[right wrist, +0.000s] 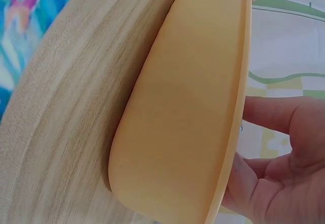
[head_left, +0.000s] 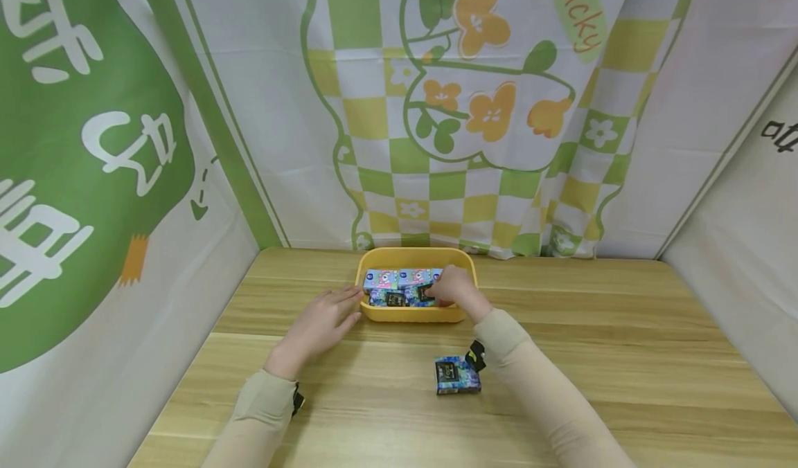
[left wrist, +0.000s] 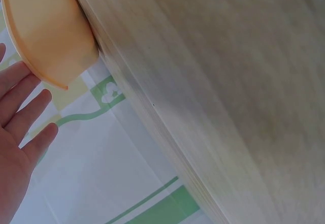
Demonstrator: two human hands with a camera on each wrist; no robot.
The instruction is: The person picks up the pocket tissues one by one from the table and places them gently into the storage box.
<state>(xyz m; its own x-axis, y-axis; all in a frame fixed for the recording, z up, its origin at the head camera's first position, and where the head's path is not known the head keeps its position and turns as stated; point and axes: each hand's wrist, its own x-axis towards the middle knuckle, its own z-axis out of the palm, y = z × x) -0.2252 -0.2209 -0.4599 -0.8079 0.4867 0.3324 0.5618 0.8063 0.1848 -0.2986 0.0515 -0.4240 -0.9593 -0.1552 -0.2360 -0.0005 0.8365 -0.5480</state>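
Note:
A yellow plastic basket (head_left: 414,313) stands at the back of the table. Inside lie several small printed boxes: pink-and-light-blue ones (head_left: 382,279) behind, dark blue ones with black labels (head_left: 388,298) in front. My right hand (head_left: 456,286) reaches over the basket's right side, fingers at the front right box (head_left: 416,295). In the right wrist view, the basket wall (right wrist: 177,102) hides those fingertips, so a grip cannot be made out. My left hand (head_left: 325,319) rests its extended fingers against the left rim, also visible in the left wrist view (left wrist: 20,117).
Another dark blue box (head_left: 458,376) lies on the wooden table (head_left: 374,399) in front of the basket, close to the right wrist's black strap (head_left: 476,356). A printed green-and-white curtain (head_left: 430,198) hangs behind the table, with fabric walls on both sides.

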